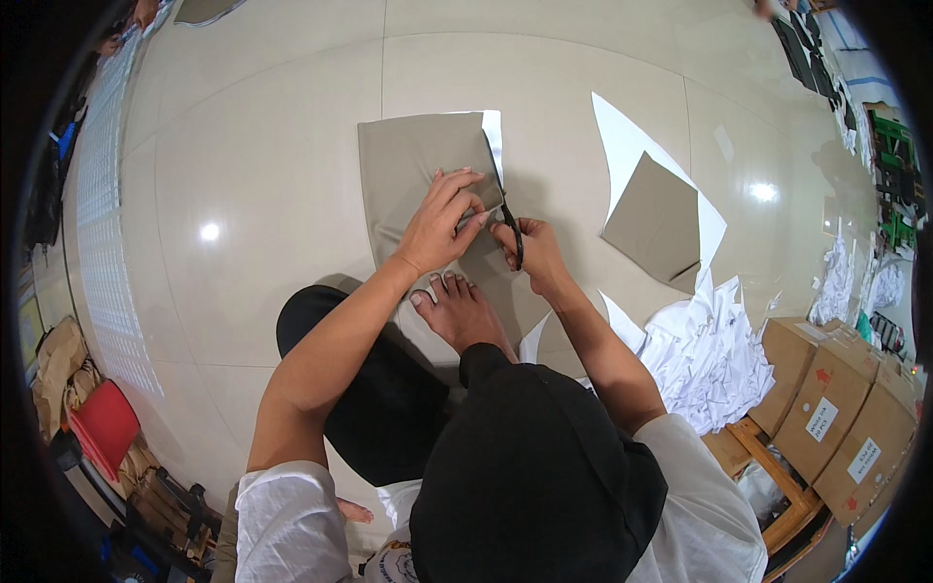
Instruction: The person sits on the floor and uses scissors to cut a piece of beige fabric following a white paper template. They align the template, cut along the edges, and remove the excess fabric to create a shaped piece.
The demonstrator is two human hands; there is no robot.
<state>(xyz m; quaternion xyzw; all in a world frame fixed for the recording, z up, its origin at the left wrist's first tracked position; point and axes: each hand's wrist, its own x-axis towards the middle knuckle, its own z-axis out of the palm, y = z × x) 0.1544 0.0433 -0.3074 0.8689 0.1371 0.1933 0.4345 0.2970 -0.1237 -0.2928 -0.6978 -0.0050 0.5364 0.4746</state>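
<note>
Right hand closed on black scissors; left hand half-curled over brown sheet, cannot tell if pinching. Sheet on floor, mostly beyond bare foot. Step in hand looks like trimming sheet's right edge; next snip calls for edge held flat, taut. Near right: white scraps, cardboard boxes bearing printed white labels, red arrows.
</note>
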